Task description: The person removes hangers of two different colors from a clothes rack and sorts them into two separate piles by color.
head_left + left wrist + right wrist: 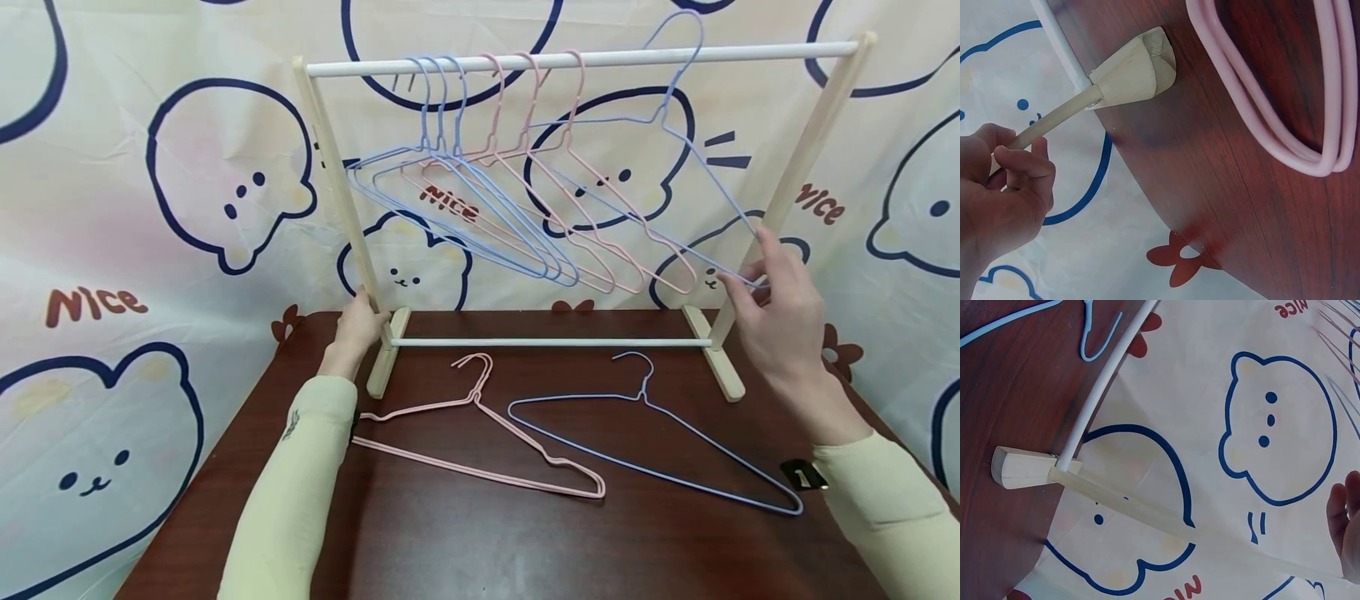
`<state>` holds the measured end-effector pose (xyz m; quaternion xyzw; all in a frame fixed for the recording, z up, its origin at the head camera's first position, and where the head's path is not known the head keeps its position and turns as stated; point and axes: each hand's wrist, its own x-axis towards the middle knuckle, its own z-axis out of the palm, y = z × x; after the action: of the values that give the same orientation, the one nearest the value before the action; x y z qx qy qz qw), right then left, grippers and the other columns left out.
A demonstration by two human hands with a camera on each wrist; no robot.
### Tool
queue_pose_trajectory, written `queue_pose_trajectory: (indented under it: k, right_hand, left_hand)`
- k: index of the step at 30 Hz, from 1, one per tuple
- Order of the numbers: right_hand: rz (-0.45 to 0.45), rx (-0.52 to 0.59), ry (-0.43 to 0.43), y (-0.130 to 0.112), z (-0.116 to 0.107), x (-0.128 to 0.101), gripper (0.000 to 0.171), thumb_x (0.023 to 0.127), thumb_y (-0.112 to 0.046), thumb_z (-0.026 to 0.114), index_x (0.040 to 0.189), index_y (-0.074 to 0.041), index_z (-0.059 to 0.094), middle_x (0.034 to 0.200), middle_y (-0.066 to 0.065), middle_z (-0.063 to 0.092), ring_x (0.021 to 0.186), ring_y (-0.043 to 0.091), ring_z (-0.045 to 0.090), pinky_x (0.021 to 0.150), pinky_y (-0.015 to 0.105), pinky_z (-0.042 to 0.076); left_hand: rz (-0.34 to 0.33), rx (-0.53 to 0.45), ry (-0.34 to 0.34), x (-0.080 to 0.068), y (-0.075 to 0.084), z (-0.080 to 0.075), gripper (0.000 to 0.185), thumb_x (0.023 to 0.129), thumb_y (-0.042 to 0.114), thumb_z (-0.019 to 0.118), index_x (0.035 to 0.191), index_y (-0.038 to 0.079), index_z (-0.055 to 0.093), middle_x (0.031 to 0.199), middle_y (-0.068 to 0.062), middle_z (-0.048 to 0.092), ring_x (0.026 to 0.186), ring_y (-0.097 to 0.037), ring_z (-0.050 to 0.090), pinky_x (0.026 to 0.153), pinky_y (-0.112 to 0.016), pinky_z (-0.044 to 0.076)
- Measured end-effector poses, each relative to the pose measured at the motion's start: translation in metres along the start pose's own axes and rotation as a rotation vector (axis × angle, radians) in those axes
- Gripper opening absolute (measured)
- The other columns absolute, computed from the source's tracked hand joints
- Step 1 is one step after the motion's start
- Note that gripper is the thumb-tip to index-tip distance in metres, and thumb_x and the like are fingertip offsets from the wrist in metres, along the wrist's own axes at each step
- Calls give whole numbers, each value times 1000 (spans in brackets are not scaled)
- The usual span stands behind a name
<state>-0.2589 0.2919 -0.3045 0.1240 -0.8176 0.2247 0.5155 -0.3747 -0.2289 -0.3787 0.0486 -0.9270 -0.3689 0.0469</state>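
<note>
My left hand (360,325) grips the wooden left post (337,175) of a rack, low down near its foot. In the left wrist view, the fingers of that hand (1010,187) curl round the post. My right hand (783,317) pinches the lower right corner of a blue clothes hanger (665,108) between thumb and fingers. This hanger is tilted, its hook arching above the white top rail (772,52), toward the right end. Only part of the right hand (1349,519) shows at the edge of the right wrist view, with the held corner hidden there.
Blue hangers (459,100) and pink hangers (580,92) hang on the rail's left and middle. On the brown table (480,550) lie stacked pink hangers (480,473) and a blue hanger (652,470). A white lower bar (540,342) joins the rack's feet; a patterned cloth (202,167) stands behind.
</note>
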Motion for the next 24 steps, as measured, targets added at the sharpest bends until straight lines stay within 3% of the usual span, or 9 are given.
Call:
queue_pose_trajectory:
  k: [3,6,9,13,24]
  right_hand:
    - [17,32,27,-1,-5,-2,60,88,-5,74,144,-11,52,89,23,62,75,-10,44,71,-1,31]
    - [41,73,73,-2,-10,-4,58,86,-3,74,141,-8,55,87,23,61,78,-20,40,72,0,32]
    - [62,96,108,-3,-13,-5,58,85,-1,75,139,-7,56,82,2,59,76,-19,40,70,1,33]
    - [90,121,119,-3,-18,-8,59,83,2,76,138,-7,58,92,-28,45,71,-17,41,66,0,33]
    - [121,147,92,-7,-32,-24,61,78,8,77,135,-4,60,87,-31,47,67,-19,43,65,-4,34]
  left_hand:
    - [-7,10,-4,1,0,1,58,100,15,51,151,1,26,131,-30,55,120,-44,57,102,-55,48]
    - [-9,12,-9,2,1,1,58,100,16,51,150,1,27,131,-30,55,120,-44,57,101,-55,48]
    - [-10,1,-11,1,1,0,53,100,15,51,147,0,30,131,-30,54,119,-45,58,100,-55,49]
    - [-18,-6,-13,0,1,-1,52,100,15,50,146,0,31,132,-30,54,119,-45,58,100,-55,50]
    - [-16,-11,7,0,1,1,49,101,15,51,144,1,34,130,-28,55,118,-44,59,98,-54,51]
